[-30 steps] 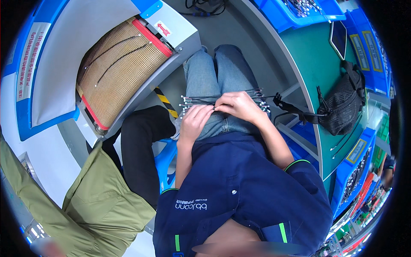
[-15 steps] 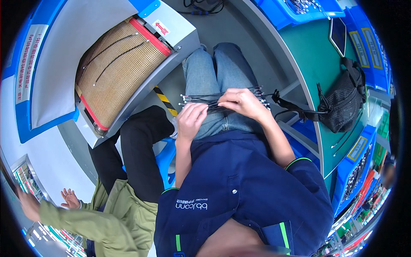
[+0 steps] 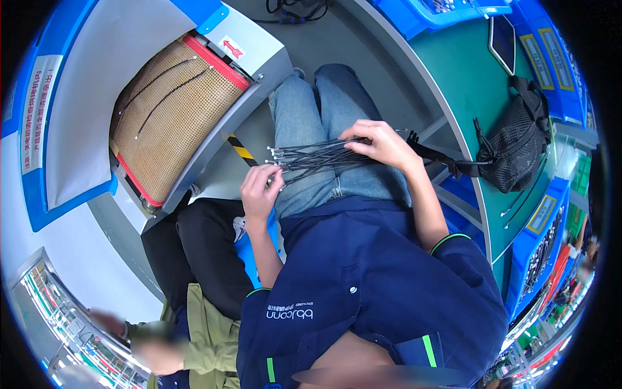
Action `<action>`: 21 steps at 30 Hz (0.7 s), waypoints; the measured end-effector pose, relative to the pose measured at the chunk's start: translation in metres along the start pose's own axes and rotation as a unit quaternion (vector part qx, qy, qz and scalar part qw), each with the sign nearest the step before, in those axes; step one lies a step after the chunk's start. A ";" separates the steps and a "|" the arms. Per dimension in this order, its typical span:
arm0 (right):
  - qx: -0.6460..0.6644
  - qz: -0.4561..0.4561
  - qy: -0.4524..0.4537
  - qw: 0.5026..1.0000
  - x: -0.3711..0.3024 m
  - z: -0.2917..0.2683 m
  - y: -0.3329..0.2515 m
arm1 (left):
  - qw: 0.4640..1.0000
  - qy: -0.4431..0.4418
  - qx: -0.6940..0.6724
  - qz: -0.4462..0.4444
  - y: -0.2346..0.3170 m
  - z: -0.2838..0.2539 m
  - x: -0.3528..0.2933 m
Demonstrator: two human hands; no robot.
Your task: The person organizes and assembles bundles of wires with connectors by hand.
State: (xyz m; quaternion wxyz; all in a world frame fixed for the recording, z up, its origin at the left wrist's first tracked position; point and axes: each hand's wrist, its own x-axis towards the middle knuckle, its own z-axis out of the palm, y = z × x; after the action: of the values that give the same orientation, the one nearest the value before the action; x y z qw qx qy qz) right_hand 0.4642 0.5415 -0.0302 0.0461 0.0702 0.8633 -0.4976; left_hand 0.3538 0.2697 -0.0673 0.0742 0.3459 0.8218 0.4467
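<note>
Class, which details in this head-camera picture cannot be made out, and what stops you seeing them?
- Head view: most right-hand ends of the cable bundle, covered by the right hand.
- Head view: whether the left hand pinches a cable end; its fingers hide this and the detail is too small.
- Head view: the far side of the mesh belt, hidden by the pale cover.
- Head view: the rest of the blue bin, cut off by the top edge.
</note>
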 end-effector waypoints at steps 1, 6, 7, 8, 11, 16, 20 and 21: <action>-0.005 -0.002 0.004 1.000 -0.002 -0.002 0.002 | 1.000 0.005 -0.003 -0.009 0.001 0.000 0.000; 0.000 -0.017 0.011 1.000 -0.007 -0.005 0.000 | 1.000 0.005 -0.015 -0.009 0.014 0.012 0.001; -0.004 -0.032 0.005 0.999 -0.007 -0.002 0.001 | 1.000 -0.003 -0.023 -0.002 0.017 0.015 0.002; -0.009 -0.047 -0.001 0.999 -0.008 -0.001 0.001 | 1.000 -0.005 -0.025 0.000 0.020 0.017 0.003; -0.040 -0.045 0.007 0.998 -0.008 -0.005 0.000 | 1.000 -0.015 -0.010 0.001 0.021 0.017 0.003; -0.143 -0.050 0.057 0.987 -0.017 -0.031 0.026 | 0.997 0.040 0.047 -0.054 0.003 -0.003 -0.009; -0.109 0.013 0.069 0.992 -0.023 -0.038 0.031 | 0.994 0.052 0.057 -0.078 -0.011 -0.013 -0.019; -0.091 0.017 0.066 0.994 -0.023 -0.038 0.032 | 0.993 0.056 0.063 -0.080 -0.014 -0.014 -0.021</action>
State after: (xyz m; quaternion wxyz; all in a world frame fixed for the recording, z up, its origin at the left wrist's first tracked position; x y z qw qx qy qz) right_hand 0.4915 0.5886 -0.0349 0.0031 0.1130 0.9047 -0.4107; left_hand 0.3560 0.2418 -0.0740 0.0418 0.2579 0.8762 0.4050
